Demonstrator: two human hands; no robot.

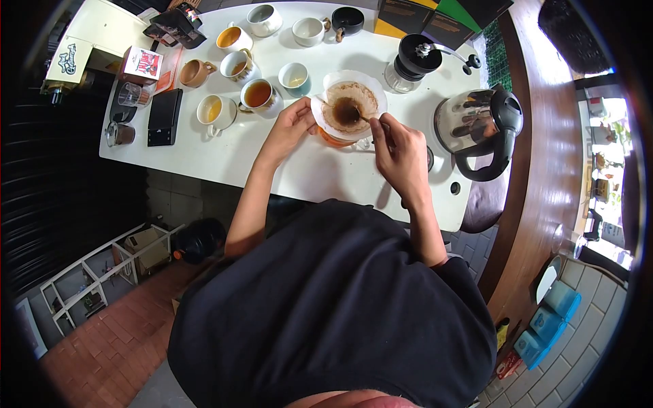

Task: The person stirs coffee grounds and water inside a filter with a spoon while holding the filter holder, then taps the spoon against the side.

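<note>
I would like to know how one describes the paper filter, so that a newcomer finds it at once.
On the white table, look between the left hand and the right hand. There the paper filter opens upward, wide and white-rimmed, with dark coffee inside and a thin stick dipping in. Unlike the nearby cups, its wall is brown-stained paper.

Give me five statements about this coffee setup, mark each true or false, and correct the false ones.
1. The right hand holds a thin utensil that reaches into the paper filter. True.
2. The left hand grips a mug. False: the left hand is at the paper filter's left edge.
3. The kettle stands left of the paper filter. False: the kettle is to its right.
4. A flat black device lies on the white table. True.
5. The grinder stands nearer the person than the paper filter. False: the grinder is farther away.
</note>
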